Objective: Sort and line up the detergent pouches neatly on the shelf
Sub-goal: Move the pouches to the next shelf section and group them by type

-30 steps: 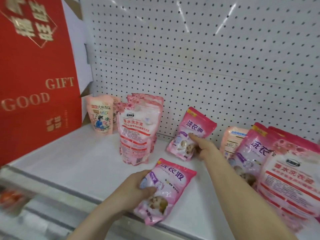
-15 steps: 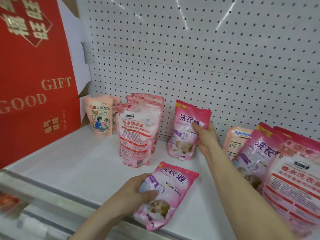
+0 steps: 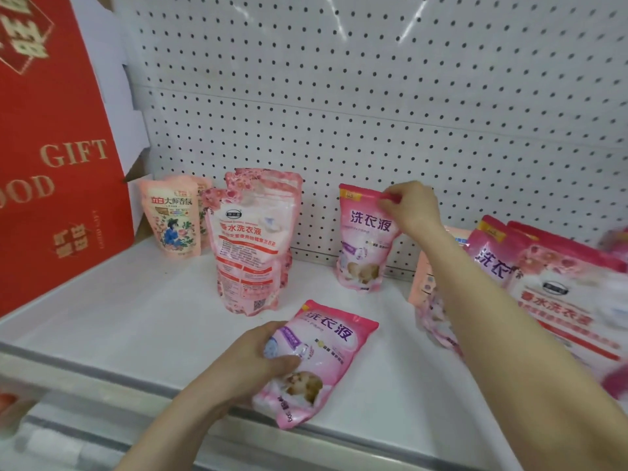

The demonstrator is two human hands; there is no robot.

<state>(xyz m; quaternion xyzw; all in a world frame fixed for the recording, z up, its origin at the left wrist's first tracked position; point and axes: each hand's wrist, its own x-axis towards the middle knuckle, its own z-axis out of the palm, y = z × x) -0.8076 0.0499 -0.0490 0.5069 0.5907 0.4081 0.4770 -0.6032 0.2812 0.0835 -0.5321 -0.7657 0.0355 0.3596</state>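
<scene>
A pink detergent pouch (image 3: pixel 363 243) stands upright against the pegboard back wall. My right hand (image 3: pixel 409 207) pinches its top right corner. A second pink pouch (image 3: pixel 319 365) lies flat near the shelf's front edge, and my left hand (image 3: pixel 251 360) grips its left side. Further left stand two or more large floral pouches (image 3: pixel 253 243), one behind the other, and small peach pouches (image 3: pixel 171 220). On the right, more pink and floral pouches (image 3: pixel 550 287) lean in an untidy heap, partly hidden by my right forearm.
The white shelf board (image 3: pixel 136 311) has a metal front rail (image 3: pixel 102 379). A tall red gift box (image 3: pixel 57 147) stands at the left end. The white pegboard (image 3: pixel 373 96) closes off the back.
My right hand has tipped the back pouch from leaning to upright and slid from its side up to its top corner. My left hand keeps hold of the flat pouch.
</scene>
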